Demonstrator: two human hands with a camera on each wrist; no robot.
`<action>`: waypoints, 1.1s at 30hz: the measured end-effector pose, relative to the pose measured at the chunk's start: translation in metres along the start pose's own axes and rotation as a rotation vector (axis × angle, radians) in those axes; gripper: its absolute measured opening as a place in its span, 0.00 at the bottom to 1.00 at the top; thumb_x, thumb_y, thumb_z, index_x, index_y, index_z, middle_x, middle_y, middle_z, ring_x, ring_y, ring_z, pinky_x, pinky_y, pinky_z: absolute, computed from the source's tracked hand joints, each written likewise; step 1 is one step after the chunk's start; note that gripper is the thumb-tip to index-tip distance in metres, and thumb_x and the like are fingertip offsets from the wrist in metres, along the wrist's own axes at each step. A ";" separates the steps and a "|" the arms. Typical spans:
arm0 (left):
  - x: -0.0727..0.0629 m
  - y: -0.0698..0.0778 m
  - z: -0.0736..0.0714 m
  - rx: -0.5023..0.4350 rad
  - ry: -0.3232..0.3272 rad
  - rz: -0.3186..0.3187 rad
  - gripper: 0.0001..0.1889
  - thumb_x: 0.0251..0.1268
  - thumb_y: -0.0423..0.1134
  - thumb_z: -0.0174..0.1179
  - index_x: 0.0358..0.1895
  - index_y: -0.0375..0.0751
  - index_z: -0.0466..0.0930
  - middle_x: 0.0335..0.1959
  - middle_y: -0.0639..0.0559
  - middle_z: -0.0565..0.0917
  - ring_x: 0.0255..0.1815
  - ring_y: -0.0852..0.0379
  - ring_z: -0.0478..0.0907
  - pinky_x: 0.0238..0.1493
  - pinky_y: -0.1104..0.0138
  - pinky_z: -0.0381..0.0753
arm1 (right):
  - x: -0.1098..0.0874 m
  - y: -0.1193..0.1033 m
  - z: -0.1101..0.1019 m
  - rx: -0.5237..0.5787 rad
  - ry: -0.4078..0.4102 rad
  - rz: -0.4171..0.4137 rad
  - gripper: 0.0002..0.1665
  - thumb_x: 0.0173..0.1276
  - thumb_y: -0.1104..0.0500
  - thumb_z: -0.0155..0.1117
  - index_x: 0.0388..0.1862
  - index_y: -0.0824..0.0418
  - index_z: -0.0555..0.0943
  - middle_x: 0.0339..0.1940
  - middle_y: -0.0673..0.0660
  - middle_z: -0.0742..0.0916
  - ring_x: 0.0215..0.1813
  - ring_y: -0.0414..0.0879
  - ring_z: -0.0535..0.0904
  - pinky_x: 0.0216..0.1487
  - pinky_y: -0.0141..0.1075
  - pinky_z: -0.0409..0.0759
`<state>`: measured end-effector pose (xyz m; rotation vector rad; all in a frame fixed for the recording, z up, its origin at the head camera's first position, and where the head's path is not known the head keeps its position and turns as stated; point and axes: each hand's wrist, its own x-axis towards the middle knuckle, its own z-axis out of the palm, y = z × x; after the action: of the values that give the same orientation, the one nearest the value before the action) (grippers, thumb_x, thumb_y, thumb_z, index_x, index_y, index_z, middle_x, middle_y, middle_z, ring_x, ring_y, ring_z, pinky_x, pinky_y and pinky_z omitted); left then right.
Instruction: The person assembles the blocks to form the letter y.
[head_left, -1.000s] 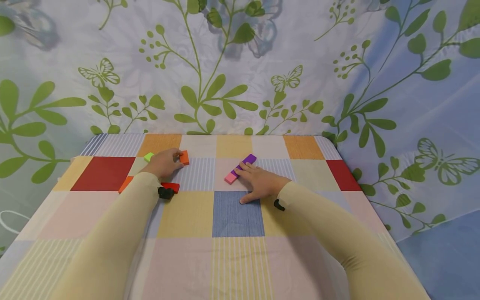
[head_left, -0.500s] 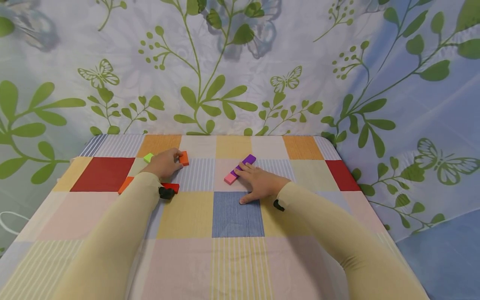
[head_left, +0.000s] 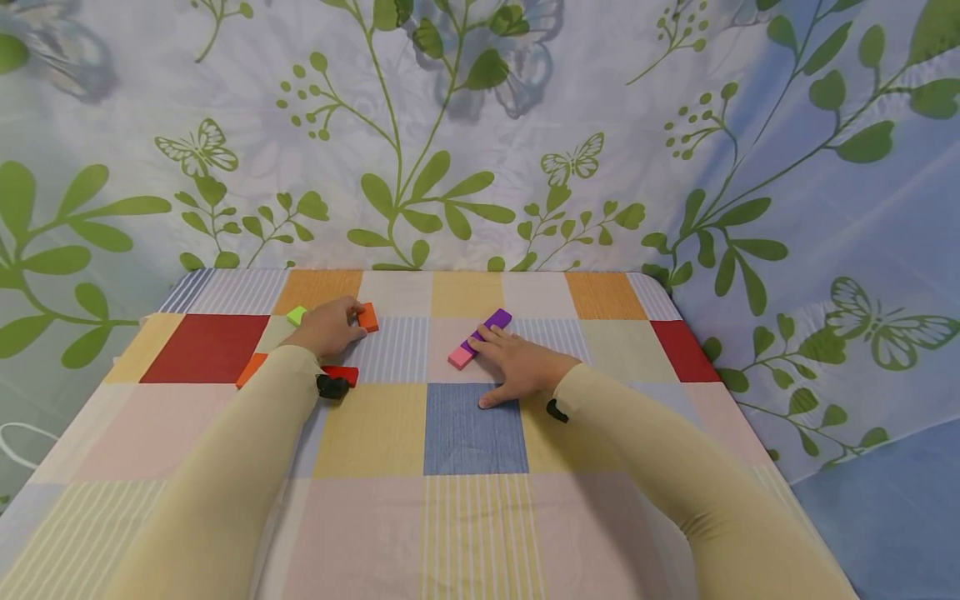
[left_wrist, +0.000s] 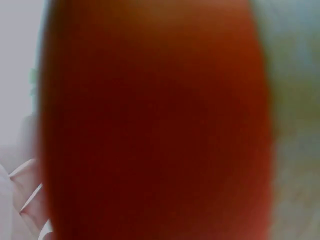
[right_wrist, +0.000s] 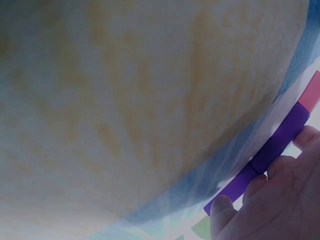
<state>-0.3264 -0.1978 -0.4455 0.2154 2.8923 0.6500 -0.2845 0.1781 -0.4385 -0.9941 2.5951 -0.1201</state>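
My left hand (head_left: 326, 327) holds the near-left side of an orange block (head_left: 368, 317) between curled fingers and thumb. A light green block (head_left: 297, 315) shows beyond this hand. A red block (head_left: 342, 376) lies by its wrist, and another orange block (head_left: 252, 369) is partly hidden by the sleeve. In the left wrist view a blurred red shape (left_wrist: 155, 125) fills most of the picture. My right hand (head_left: 521, 364) lies spread, fingertips touching a straight row: a pink block (head_left: 462, 357) and two purple blocks (head_left: 498, 317), whose joint shows in the right wrist view.
A patchwork cloth (head_left: 367, 525) covers the table. Behind it hangs a leaf-patterned curtain (head_left: 465, 167), which continues down the right side. A white cord (head_left: 22, 446) loops at the left edge.
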 end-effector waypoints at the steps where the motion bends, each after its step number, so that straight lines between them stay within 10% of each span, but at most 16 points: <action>1: -0.001 0.000 0.000 -0.003 0.002 -0.001 0.28 0.77 0.44 0.62 0.74 0.39 0.71 0.68 0.35 0.78 0.68 0.34 0.73 0.73 0.34 0.62 | 0.000 0.000 0.000 -0.003 -0.001 0.003 0.69 0.62 0.25 0.70 0.89 0.53 0.48 0.90 0.60 0.47 0.90 0.58 0.39 0.87 0.55 0.46; 33: -0.010 0.016 0.003 -0.136 -0.012 0.026 0.27 0.74 0.46 0.65 0.70 0.40 0.72 0.67 0.38 0.76 0.67 0.38 0.73 0.73 0.42 0.72 | 0.003 0.004 0.000 -0.010 -0.022 0.001 0.71 0.61 0.22 0.68 0.90 0.52 0.45 0.90 0.61 0.46 0.90 0.58 0.38 0.87 0.55 0.46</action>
<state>-0.3148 -0.1837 -0.4401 0.2387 2.8235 0.8438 -0.2891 0.1796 -0.4403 -0.9926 2.5783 -0.0951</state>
